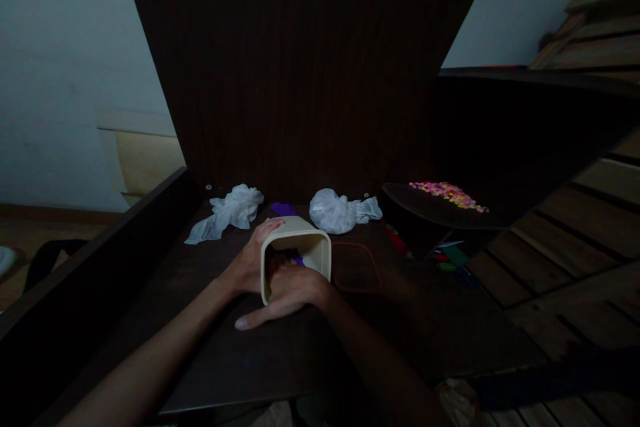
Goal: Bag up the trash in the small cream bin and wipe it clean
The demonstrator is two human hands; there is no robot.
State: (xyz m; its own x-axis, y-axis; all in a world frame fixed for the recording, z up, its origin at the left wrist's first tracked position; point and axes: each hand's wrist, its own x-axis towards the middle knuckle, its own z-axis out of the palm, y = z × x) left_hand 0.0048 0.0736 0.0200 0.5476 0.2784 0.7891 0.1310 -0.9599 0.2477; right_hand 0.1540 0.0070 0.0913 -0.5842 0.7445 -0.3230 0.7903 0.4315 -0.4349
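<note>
While sideways, plain cream container (296,225)

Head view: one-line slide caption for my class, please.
Left hand holds a tipped tub; right hand reaches in; a white bag lies behind.

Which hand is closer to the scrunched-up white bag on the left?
Left. The left hand holds the beige container's left side, below and right of the white bag in the picture. The right hand reaches into the container's opening, farther from the bag.
</note>
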